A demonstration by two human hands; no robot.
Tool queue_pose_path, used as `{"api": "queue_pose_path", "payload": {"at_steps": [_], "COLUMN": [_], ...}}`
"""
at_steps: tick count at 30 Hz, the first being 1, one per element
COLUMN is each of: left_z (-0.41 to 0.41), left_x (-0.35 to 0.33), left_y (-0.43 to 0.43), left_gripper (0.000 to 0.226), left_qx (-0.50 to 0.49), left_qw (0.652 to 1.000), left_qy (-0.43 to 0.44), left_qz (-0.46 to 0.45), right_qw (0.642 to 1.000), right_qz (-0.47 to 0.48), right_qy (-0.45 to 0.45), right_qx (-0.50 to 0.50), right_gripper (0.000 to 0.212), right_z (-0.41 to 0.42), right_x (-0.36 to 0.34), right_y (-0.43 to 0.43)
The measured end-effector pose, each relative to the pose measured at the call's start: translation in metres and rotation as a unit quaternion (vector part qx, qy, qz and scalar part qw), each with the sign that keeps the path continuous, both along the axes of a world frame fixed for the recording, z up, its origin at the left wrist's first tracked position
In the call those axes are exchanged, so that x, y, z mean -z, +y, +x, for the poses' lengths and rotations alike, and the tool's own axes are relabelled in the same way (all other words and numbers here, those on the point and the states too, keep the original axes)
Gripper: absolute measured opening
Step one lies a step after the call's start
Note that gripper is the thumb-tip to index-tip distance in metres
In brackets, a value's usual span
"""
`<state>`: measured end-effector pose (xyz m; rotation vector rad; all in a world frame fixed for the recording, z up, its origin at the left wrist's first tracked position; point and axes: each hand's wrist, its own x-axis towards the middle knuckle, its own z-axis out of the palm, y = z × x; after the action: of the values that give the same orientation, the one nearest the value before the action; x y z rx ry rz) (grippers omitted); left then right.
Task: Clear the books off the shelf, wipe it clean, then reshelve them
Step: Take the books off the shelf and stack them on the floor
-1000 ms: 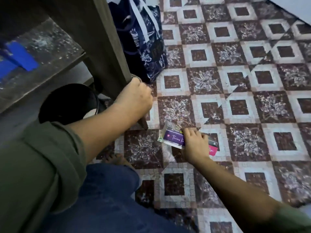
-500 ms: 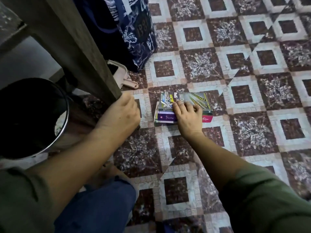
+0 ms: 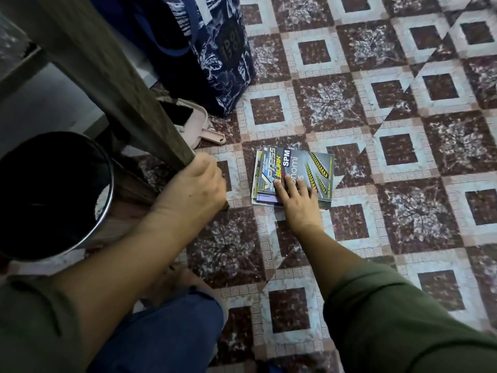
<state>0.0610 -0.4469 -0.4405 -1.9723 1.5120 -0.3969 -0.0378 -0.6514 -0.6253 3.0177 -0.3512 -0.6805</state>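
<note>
Head: R hand point(image 3: 298, 201) flat on books point(image 3: 321, 168).

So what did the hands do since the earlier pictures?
The right hand, curled over the stack of books a second ago, has flattened and now rests with straight fingers on the top cover. The stack lies on the floor as before. The left hand still grips the shelf post.
</note>
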Motion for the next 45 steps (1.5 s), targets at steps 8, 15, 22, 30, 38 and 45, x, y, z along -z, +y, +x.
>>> {"api": "queue_pose_path", "payload": {"at_steps": [8, 15, 22, 30, 38, 45], "left_z": [0.001, -0.016, -0.054, -0.067, -0.068, -0.068], "left_x": [-0.057, -0.175, -0.27, -0.301, -0.298, -0.299], "left_y": [0.111, 0.253, 0.369, 0.437, 0.435, 0.432], "left_gripper": [0.01, 0.038, 0.041, 0.074, 0.077, 0.077], "left_qx": [-0.086, -0.413, -0.452, -0.606, -0.598, -0.606], "left_qw": [0.965, 0.87, 0.766, 0.656, 0.671, 0.67], "left_qy": [0.244, 0.127, -0.093, -0.111, -0.118, -0.123], "left_qz": [-0.04, -0.236, -0.447, -0.436, -0.422, -0.411], "right_qw": [0.991, 0.942, 0.861, 0.786, 0.779, 0.783], "right_qz": [0.13, 0.211, 0.263, 0.291, 0.266, 0.325], "right_qy": [0.014, -0.12, -0.206, -0.312, -0.277, -0.294], "right_qx": [-0.017, -0.232, -0.383, -0.447, -0.497, -0.441], "right_gripper": [0.04, 0.039, 0.037, 0.064, 0.083, 0.074], "right_z": [0.015, 0.032, 0.073, 0.117, 0.134, 0.131], "right_x": [-0.119, -0.276, -0.394, -0.449, -0.444, -0.43], "right_y": [0.078, 0.2, 0.32, 0.442, 0.499, 0.5]}}
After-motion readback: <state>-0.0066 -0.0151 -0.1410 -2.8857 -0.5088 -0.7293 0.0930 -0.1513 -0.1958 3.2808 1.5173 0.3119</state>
